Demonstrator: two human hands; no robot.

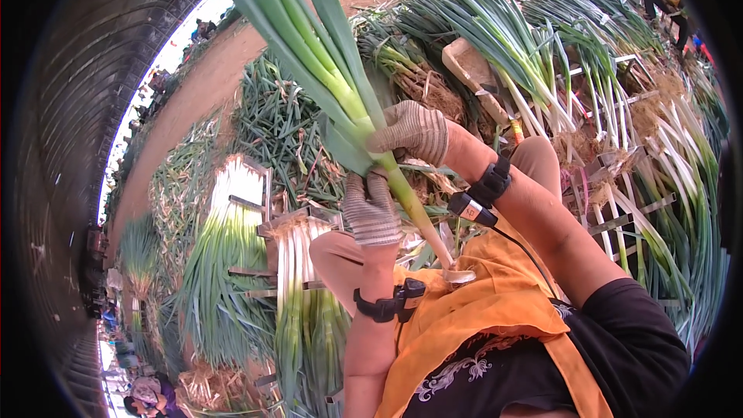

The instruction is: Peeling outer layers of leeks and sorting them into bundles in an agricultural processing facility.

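Note:
A single large green onion (406, 193) slants across in front of me, its broad green leaves pointing up and left and its root end resting low against my orange apron (503, 294). My left hand (371, 209), in a grey striped glove, is closed on the stalk from below, with thumb and fingers at its middle. Just above it, my right hand (414, 133), gloved alike, pinches at the place where the leaves fork. A loose leaf (344, 147) hangs off the stalk's left side by the hands.
Trimmed onions with white stems (236, 186) lie on metal racks to the left, beside a heap of stripped leaves (282, 124). Untrimmed onions (495, 23) and a worn tan box-like piece (468, 66) are on the right. Another person (151, 395) shows at the lower left.

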